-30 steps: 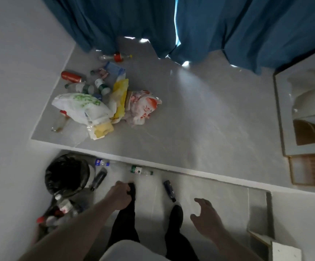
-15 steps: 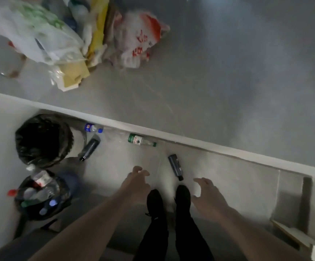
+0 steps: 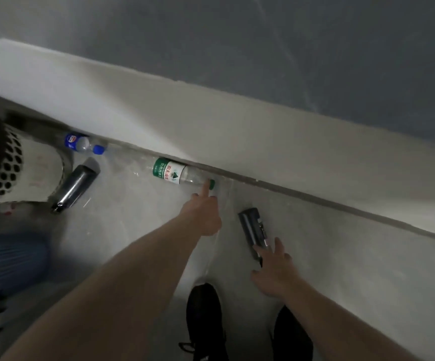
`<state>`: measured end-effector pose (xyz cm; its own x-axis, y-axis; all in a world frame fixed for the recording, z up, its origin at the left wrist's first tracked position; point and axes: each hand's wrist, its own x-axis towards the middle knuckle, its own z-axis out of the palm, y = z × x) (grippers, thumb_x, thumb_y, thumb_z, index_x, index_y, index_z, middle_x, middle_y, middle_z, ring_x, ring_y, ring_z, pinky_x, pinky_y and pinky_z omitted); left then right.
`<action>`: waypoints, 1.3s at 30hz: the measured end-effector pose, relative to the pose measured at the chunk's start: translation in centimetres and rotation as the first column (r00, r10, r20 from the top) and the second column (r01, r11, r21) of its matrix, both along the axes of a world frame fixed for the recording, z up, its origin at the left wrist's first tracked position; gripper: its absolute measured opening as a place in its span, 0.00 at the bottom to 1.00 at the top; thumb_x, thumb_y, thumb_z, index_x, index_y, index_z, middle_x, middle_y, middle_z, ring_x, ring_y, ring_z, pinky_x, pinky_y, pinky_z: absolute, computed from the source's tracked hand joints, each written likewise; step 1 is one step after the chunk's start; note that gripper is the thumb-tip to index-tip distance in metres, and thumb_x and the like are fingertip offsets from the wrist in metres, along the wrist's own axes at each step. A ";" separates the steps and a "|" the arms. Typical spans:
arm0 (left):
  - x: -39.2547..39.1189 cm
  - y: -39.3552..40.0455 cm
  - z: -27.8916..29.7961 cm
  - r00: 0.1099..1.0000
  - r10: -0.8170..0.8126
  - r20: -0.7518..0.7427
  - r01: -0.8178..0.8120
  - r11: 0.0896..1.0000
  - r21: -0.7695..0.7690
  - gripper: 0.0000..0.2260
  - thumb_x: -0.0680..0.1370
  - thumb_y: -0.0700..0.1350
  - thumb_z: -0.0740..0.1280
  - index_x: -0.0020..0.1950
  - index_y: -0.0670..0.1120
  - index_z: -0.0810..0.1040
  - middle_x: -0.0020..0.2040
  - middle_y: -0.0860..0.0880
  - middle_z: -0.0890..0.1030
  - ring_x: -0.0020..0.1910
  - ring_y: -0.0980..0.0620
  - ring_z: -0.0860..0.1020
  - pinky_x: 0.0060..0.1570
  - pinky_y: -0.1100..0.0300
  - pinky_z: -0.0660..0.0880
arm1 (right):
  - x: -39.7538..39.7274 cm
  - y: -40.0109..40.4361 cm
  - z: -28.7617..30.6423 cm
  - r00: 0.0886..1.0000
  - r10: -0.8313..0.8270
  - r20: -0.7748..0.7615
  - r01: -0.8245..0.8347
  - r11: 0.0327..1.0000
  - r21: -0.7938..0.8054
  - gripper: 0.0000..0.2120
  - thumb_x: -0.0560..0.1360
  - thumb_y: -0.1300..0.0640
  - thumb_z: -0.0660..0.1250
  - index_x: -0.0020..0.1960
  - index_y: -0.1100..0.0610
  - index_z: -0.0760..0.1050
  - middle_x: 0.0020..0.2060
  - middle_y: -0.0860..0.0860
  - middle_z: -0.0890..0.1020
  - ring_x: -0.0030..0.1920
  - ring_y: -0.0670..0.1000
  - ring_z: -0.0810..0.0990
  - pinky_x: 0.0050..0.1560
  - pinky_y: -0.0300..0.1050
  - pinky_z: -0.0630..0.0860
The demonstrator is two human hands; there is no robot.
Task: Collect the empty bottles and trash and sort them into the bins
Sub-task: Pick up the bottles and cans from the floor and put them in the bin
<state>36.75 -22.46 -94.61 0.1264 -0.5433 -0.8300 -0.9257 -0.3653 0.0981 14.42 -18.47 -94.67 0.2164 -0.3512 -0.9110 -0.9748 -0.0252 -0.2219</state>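
Four bottles lie on the pale floor below a white step.

Item 1, far left: perforated white bin with a black liner, cut off by the left edge. A blurred blue bin sits below it; its contents are hard to make out.

Item 2: small clear bottle with blue label and blue cap, lying against the foot of the step, cap pointing right.

Item 3: dark bottle, just beside the perforated bin, long axis diagonal, its narrow end toward the lower left.

Item 4: clear bottle with a green-and-white label, lying along the foot of the step, green cap pointing right and slightly down. Its clear base end, toward the left, is faint against the floor.

Item 5: left hand, arm stretched forward, index finger extended onto the bottle's neck at the cap; the other fingers are hidden behind the hand, so a grasp cannot be confirmed.

Item 6: black shoes, partly cut off by the bottom edge.

Item 7: short dark bottle, long axis near vertical in view, leaning left at the top. Its lower end is hidden by fingers.

Item 8: right hand, palm down, fingers spread apart, fingertips touching the short bottle's lower end, not curled round it.
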 end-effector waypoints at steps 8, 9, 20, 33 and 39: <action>1.4 -1.2 -8.8 0.991 0.031 0.128 -0.035 0.999 0.029 0.34 0.78 0.38 0.61 0.82 0.42 0.50 0.80 0.37 0.50 0.64 0.38 0.75 0.65 0.48 0.74 | 1.8 0.3 -7.3 0.997 0.077 0.006 -0.077 0.997 -0.009 0.22 0.77 0.51 0.65 0.71 0.44 0.70 0.74 0.60 0.47 0.72 0.64 0.60 0.72 0.54 0.69; 1.5 -0.6 -8.4 0.990 0.056 0.131 -0.059 0.998 0.019 0.36 0.78 0.38 0.62 0.82 0.43 0.47 0.77 0.36 0.57 0.62 0.37 0.76 0.64 0.47 0.75 | 1.4 0.5 -6.8 0.997 0.079 0.010 -0.080 0.997 0.006 0.21 0.77 0.52 0.64 0.70 0.44 0.71 0.70 0.58 0.55 0.70 0.64 0.62 0.71 0.53 0.69; -6.1 12.6 20.9 0.960 0.162 -0.230 -0.192 0.974 -0.118 0.31 0.75 0.35 0.58 0.77 0.53 0.63 0.79 0.51 0.50 0.51 0.43 0.80 0.49 0.52 0.76 | -10.6 1.8 22.7 0.983 -0.183 0.018 0.184 0.982 -0.052 0.16 0.77 0.53 0.60 0.45 0.28 0.70 0.76 0.56 0.56 0.60 0.60 0.80 0.62 0.48 0.76; -12.3 22.9 63.4 0.802 0.515 -0.301 -0.596 0.725 -0.346 0.30 0.76 0.40 0.62 0.79 0.55 0.65 0.77 0.49 0.52 0.61 0.42 0.79 0.61 0.56 0.75 | -11.4 0.0 62.5 0.937 0.031 0.347 -0.004 0.997 -0.080 0.22 0.76 0.51 0.69 0.63 0.33 0.66 0.72 0.50 0.60 0.56 0.51 0.76 0.56 0.41 0.76; -11.5 28.1 71.4 0.623 0.700 -0.348 -0.762 0.446 -0.469 0.31 0.77 0.42 0.63 0.78 0.63 0.63 0.70 0.49 0.60 0.60 0.45 0.78 0.61 0.55 0.75 | -6.1 1.8 69.9 0.888 0.169 0.428 -0.111 0.981 -0.156 0.31 0.73 0.49 0.71 0.73 0.37 0.65 0.67 0.48 0.70 0.57 0.48 0.76 0.56 0.41 0.75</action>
<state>25.21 5.59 -23.20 0.6370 -0.6165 -0.4627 -0.3156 -0.7563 0.5731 8.34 -16.64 -24.73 0.6378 -0.3913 -0.6634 -0.7637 -0.2095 -0.6107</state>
